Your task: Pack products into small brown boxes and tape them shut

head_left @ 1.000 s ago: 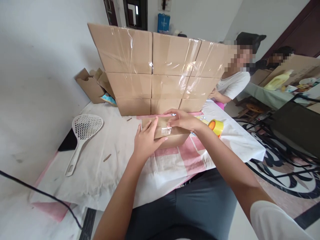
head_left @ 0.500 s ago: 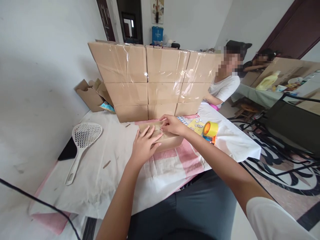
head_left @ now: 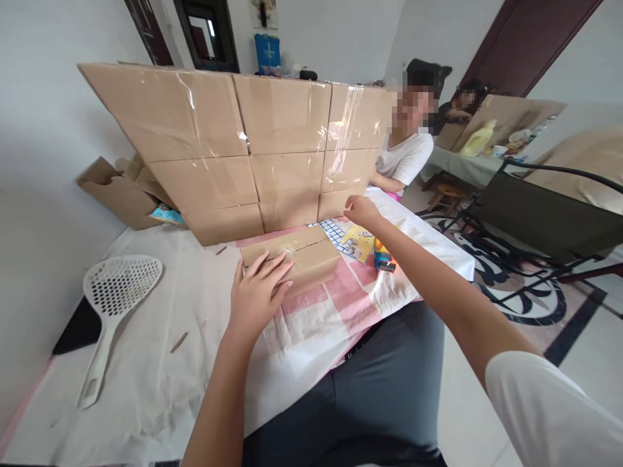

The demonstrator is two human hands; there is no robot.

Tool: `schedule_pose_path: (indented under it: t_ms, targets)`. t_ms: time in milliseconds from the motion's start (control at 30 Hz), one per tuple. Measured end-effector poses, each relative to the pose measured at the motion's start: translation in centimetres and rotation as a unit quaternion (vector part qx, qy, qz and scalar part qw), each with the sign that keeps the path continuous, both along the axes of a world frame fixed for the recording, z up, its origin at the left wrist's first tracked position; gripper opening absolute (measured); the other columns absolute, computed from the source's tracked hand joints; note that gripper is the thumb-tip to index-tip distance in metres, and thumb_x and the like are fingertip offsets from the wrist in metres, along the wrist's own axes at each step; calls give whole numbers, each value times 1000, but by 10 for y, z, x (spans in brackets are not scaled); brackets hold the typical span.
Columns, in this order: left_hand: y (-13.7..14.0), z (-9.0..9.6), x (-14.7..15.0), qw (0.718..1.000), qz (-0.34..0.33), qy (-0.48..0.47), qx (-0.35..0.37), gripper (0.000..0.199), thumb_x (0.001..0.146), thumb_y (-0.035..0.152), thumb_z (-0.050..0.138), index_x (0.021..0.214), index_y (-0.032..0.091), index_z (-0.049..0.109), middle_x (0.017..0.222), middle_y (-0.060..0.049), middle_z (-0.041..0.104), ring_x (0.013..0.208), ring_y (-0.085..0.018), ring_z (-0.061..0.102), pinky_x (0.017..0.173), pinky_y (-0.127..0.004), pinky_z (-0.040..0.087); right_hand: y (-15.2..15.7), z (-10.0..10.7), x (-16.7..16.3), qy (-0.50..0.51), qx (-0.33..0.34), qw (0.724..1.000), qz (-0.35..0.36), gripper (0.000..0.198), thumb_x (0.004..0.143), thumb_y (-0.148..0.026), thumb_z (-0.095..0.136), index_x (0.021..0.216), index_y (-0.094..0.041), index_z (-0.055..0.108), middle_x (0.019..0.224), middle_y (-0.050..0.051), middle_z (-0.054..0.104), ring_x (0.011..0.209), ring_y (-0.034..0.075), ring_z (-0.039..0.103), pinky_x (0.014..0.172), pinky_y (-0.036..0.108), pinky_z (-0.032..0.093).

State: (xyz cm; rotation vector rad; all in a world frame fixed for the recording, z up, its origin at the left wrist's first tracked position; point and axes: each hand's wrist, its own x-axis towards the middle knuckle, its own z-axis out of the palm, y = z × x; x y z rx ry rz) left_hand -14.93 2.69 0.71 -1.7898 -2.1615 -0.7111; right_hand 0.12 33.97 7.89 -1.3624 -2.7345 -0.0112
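Note:
A small closed cardboard box (head_left: pixel 311 256) lies on the cloth-covered table, with a seam along its top and a shiny strip of clear tape near the middle. My left hand (head_left: pixel 263 282) rests on the box's left part, fingers spread over the top. Above the table, beyond the box's right end, my right hand (head_left: pixel 363 211) is raised with its fingers curled together; whatever may be in them is hidden. Under my right forearm stands a tape dispenser (head_left: pixel 383 258) in blue and orange, partly covered by the arm. Beside it lies a yellow patterned sheet (head_left: pixel 359 242).
A wall of stacked, taped cardboard boxes (head_left: pixel 287 123) stands along the table's far side. At left are a white slotted scoop (head_left: pixel 121 285), a dark flat object (head_left: pixel 78 327) and an opened carton (head_left: pixel 114 194). A person (head_left: pixel 406 159) sits behind the stack; a folding chair (head_left: pixel 525 220) is at right.
My right hand has lifted off the box and moved right, past its end. My left hand stays on the box. The view has shifted, so the box's top shows more.

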Motion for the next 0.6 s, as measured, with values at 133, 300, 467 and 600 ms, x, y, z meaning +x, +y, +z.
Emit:
schedule_pose_path:
  t_ms: [133, 300, 467, 600]
  targets:
    - [3, -2, -3, 1000, 0, 6, 7, 37, 99, 40, 49, 135, 39, 61, 146, 7, 59, 142, -28, 47, 123, -60, 20, 17, -26, 24, -93, -71, 992, 49, 27, 83, -17, 67, 108, -20, 74, 116, 10, 73, 104, 26, 66, 85, 30, 48]
    - [5, -4, -6, 1000, -3, 17, 17, 38, 98, 41, 49, 135, 39, 61, 144, 6, 61, 140, -30, 49, 122, -60, 21, 21, -63, 26, -150, -106, 979, 88, 35, 78, -17, 73, 113, -20, 74, 117, 12, 73, 104, 27, 66, 81, 29, 47]
    - [5, -5, -8, 999, -9, 35, 20, 39, 99, 41, 49, 136, 38, 59, 143, 5, 62, 138, -30, 50, 121, -58, 23, 27, -81, 29, -151, -117, 978, 88, 30, 80, -19, 72, 110, -16, 72, 119, 15, 70, 102, 27, 66, 76, 28, 46]
    - [3, -5, -9, 999, -3, 46, 23, 39, 99, 41, 47, 135, 35, 60, 142, 4, 63, 137, -31, 51, 119, -58, 25, 30, -87, 35, -137, -118, 980, 81, 38, 83, -12, 63, 121, -14, 66, 118, 14, 70, 100, 24, 66, 71, 26, 44]
